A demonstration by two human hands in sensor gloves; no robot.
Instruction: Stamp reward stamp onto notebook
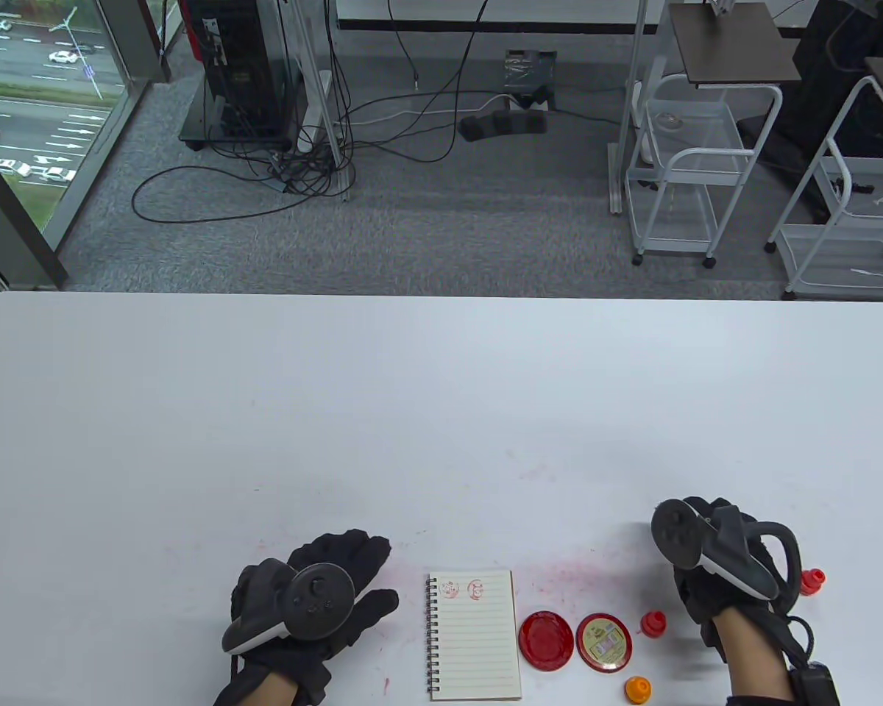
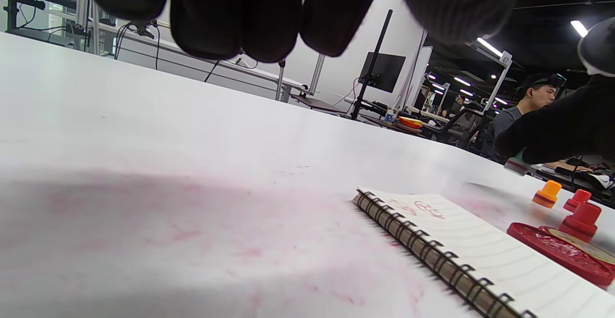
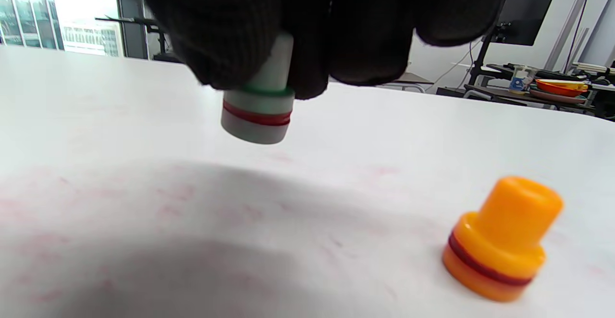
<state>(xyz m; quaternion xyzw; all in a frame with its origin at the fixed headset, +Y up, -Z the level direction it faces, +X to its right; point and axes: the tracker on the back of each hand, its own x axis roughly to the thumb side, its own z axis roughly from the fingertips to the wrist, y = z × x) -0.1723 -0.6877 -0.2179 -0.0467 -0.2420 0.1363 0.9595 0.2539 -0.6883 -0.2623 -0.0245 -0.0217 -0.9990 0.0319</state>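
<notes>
Your right hand pinches a small white stamp, its grip closed on the stem, held above the worktop well right of the notebook. Your left hand rests flat and relaxed beside the spiral binding, holding nothing. The smooth plastic stem could slip or tilt in knit gloves, smearing the print; pressed unheld, the light lined pad may slide. The glossy red ink pad sits just beside it.

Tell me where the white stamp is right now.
In the right wrist view the white stamp is pinched in the right hand, lifted off the table, left of the orange stamp.
</notes>
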